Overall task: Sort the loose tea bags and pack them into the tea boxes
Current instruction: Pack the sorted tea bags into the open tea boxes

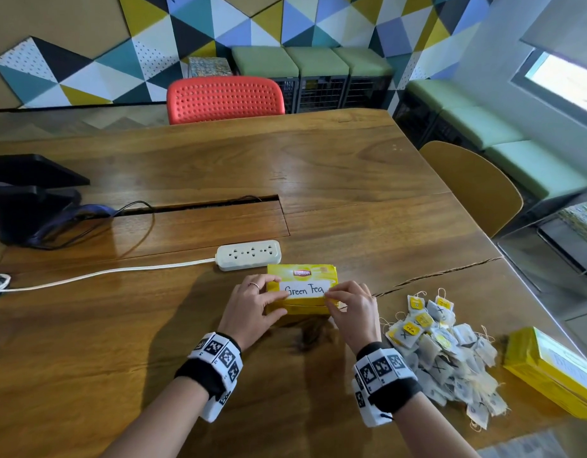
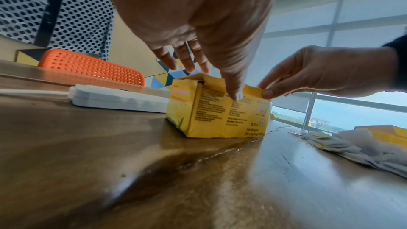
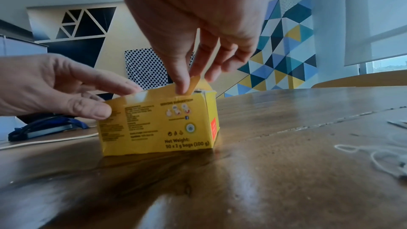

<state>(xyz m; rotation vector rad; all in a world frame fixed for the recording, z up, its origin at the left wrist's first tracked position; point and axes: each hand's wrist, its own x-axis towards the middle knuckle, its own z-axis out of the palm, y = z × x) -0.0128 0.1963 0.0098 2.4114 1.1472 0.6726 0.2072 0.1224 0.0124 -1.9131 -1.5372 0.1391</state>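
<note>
2 hands on the green tea box [image 1: 300,289], centre of the head view: left hand [image 1: 252,309] grips its left end, right hand [image 1: 351,309] pinches the lid flap [image 3: 193,83]. Tea bags [image 1: 444,352] piled lower right.

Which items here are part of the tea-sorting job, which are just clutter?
Job:
Green Tea box, gripped by left hand and right hand at its lid flap
tea bags, piled to its right
second box, far right

Clutter:
power strip
black device
red chair
</note>
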